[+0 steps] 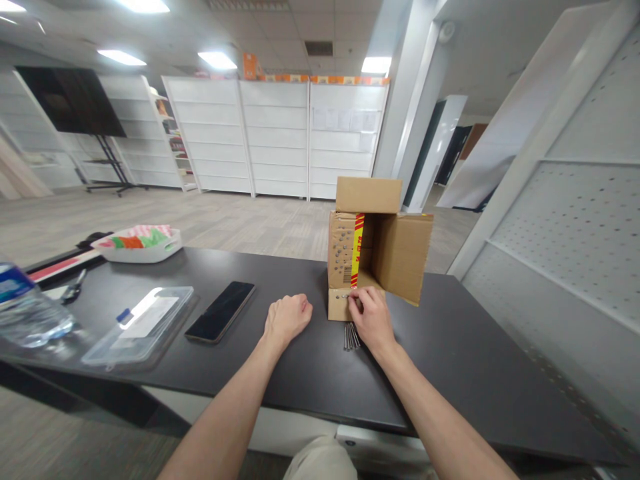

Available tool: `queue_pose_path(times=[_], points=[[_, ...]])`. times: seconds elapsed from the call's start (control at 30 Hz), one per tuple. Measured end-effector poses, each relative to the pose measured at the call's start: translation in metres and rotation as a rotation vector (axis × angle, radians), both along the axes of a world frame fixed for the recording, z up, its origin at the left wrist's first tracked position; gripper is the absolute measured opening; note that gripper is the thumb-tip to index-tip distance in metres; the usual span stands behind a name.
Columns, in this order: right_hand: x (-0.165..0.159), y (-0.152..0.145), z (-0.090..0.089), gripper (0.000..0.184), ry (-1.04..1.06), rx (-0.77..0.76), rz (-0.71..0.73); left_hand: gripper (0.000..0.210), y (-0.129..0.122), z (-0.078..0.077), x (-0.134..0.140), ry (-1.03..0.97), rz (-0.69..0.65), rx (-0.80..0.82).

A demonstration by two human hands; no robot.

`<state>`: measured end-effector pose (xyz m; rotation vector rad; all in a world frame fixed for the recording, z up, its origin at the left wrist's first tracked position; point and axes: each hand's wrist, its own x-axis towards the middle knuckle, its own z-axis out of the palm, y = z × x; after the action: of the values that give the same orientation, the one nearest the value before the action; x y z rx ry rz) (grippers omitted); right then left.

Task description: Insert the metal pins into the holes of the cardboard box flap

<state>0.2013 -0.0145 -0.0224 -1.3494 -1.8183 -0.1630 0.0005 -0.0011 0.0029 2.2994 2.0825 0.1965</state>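
An open cardboard box [343, 227] stands on the dark table, its flaps spread out. Several small grey metal heads dot its left panel, and a few more show on the lower front flap [338, 308]. At that flap my right hand [373, 317] is closed in a pinch, fingertips against the cardboard; what lies between them is hidden. Just below the flap, several thin metal nails [351, 337] lie side by side on the table, close to my right hand. My left hand [289, 317] rests closed on the tabletop, left of the box, apart from it, with nothing visible in it.
A black phone [221, 311] lies left of my left hand. Further left are a clear plastic case [143, 323], a water bottle [30, 310] and a white basket [140, 253] with colourful contents. A perforated white panel [580, 220] borders the table's right side.
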Motion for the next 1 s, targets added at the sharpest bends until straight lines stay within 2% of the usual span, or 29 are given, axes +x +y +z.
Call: queue_pose_path(times=[0.4, 0.7, 0.87, 1.0], points=[[0.0, -0.001, -0.001, 0.015, -0.001, -0.006, -0.008, 0.035, 0.002, -0.004, -0.002, -0.001, 0.002, 0.007], [0.006, -0.006, -0.004, 0.018, 0.084, -0.036, 0.034, 0.035, 0.001, -0.002, -0.002, 0.004, 0.008, 0.0], [0.007, -0.015, 0.0, 0.019, 0.12, -0.092, 0.112, 0.034, -0.001, 0.001, -0.001, 0.001, 0.006, -0.005], [0.004, -0.024, 0.006, 0.023, 0.058, -0.148, 0.206, 0.033, -0.001, 0.002, 0.0, -0.011, 0.022, -0.019]])
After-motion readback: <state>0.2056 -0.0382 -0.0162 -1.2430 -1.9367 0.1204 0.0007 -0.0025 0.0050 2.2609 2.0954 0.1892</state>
